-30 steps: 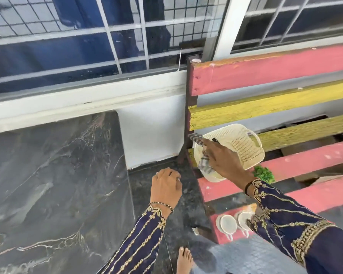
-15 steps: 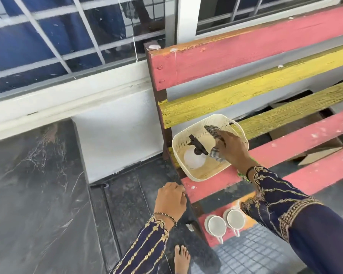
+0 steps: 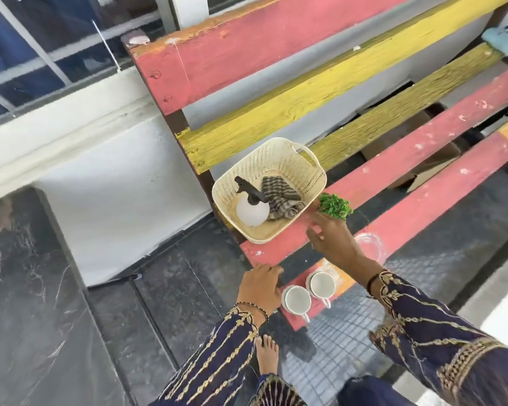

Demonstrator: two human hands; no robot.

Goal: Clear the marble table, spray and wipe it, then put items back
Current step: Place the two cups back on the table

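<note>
A cream basket (image 3: 311,174) stands on the red and yellow slatted bench (image 3: 393,168). Inside it lie a white spray bottle (image 3: 251,210) with a black nozzle and a checked cloth (image 3: 279,197). My right hand (image 3: 332,241) hovers just right of the basket with its fingers spread, holding nothing, its fingertips close to a small green plant (image 3: 334,206). My left hand (image 3: 260,290) hangs with loosely curled fingers at the bench's left end, beside two white cups (image 3: 296,300). The dark marble table (image 3: 27,303) fills the lower left.
A clear glass object (image 3: 370,244) lies on the bench slat behind my right wrist. A white wall and a barred window run along the back. My bare foot (image 3: 267,354) stands on the dark floor between table and bench.
My right hand let go of the checked cloth, which now lies in the basket, and drew back to the right toward the plant. The view swung further to the right.
</note>
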